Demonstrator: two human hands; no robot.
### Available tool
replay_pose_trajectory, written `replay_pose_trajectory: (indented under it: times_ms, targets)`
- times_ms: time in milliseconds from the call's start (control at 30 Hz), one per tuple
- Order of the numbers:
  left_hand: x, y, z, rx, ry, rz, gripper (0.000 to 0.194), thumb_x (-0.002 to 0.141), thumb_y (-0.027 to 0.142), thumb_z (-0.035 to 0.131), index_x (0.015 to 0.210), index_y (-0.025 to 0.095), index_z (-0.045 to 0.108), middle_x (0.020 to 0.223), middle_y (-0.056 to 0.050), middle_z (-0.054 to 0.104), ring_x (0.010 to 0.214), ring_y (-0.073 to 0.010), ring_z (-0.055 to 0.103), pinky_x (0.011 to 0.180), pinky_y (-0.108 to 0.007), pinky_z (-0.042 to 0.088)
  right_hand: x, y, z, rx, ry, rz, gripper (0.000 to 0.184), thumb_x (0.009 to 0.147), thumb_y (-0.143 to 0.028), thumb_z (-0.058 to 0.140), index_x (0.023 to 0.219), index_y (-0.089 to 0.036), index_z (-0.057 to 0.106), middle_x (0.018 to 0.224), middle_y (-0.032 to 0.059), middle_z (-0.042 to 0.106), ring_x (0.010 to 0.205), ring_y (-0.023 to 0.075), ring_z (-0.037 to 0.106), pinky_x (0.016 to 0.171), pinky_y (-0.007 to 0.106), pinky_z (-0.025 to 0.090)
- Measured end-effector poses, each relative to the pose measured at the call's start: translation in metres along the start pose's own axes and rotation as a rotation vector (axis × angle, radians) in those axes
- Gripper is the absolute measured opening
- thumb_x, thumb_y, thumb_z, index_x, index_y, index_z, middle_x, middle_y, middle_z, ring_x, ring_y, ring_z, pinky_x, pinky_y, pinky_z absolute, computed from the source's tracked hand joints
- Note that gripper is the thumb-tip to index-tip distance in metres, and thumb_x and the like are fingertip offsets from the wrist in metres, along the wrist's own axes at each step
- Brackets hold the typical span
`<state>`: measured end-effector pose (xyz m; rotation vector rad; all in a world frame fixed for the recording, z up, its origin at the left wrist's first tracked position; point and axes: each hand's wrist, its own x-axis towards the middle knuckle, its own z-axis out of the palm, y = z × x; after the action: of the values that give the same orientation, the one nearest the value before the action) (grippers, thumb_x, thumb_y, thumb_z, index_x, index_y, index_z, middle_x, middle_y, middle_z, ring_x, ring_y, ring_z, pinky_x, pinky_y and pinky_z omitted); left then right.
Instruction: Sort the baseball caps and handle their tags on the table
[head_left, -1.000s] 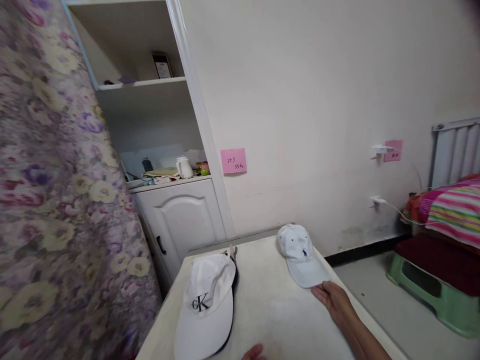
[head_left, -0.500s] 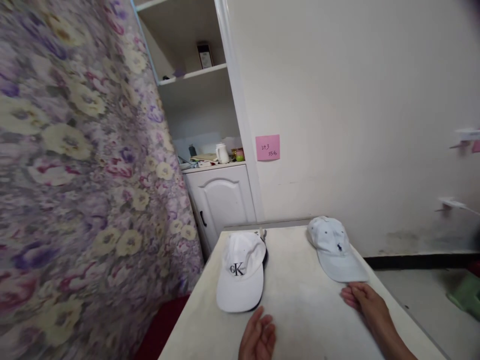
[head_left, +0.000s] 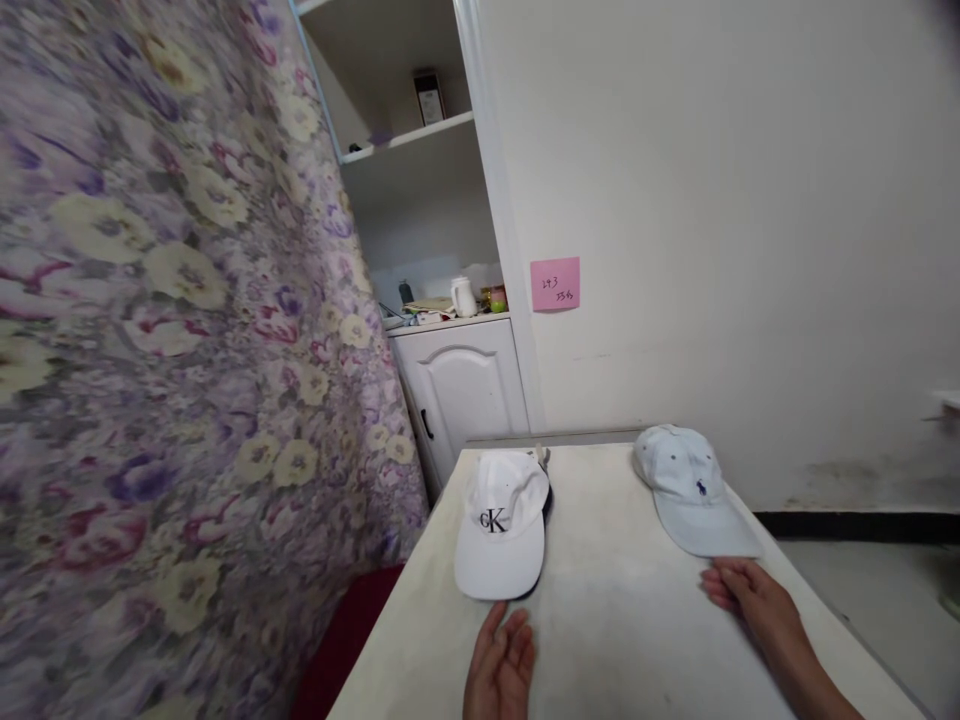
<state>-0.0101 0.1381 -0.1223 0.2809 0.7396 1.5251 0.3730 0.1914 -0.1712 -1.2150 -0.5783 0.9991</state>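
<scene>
On the left of the table lies a white baseball cap with black "CK" lettering, its brim towards me. A dark edge shows from beneath it, likely another cap, mostly hidden. My left hand is just in front of that brim, palm up, fingers apart and loosely bent, one fingertip close to the brim's edge. A light blue cap with a small dark logo rests at the table's right side. My right hand lies at its brim's front edge, fingers loosely curled and holding nothing visible; contact is unclear.
A flowered curtain hangs along the left, with dark red fabric below it. Behind the table stand a white cabinet with shelves and a wall bearing a pink note. A white jug stands on the cabinet.
The whole view has shifted, moving the scene slightly right and up. My left hand has come closer to the white cap's brim, its fingers more spread. My right hand stays by the blue cap.
</scene>
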Motion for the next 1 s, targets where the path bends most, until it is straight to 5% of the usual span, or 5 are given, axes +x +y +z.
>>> replay_pose_trajectory:
  times_ms: [333,600,1000]
  targets:
    - [-0.003,-0.002,0.002,0.023,0.022,0.037,0.042,0.072,0.014,0.085,0.112,0.018,0.072,0.104,-0.016,0.081,0.083,-0.0207,0.078,0.079,-0.030,0.060,-0.002,-0.004,0.002,-0.012,-0.002,-0.010,0.037,0.056,-0.038,0.084,0.083,-0.017,0.069,0.068,0.0053,0.081,0.063,0.0212,0.076,0.059,0.029,0.064]
    - [-0.002,0.005,0.005,0.027,0.002,0.063,0.036,0.073,0.015,0.084,0.108,0.017,0.077,0.112,-0.013,0.079,0.094,-0.0208,0.075,0.083,-0.031,0.060,-0.003,-0.006,0.002,-0.030,-0.006,-0.017,0.034,0.057,-0.035,0.084,0.082,-0.018,0.069,0.067,0.0049,0.081,0.062,0.0221,0.076,0.059,0.031,0.064]
    - [0.002,0.013,0.016,0.093,0.006,0.137,0.023,0.083,0.012,0.074,0.105,0.014,0.078,0.110,-0.015,0.080,0.107,-0.0230,0.074,0.113,-0.038,0.046,-0.008,-0.012,0.007,-0.064,-0.013,-0.036,0.033,0.056,-0.038,0.083,0.079,-0.018,0.070,0.065,0.0060,0.080,0.059,0.0225,0.074,0.057,0.033,0.062]
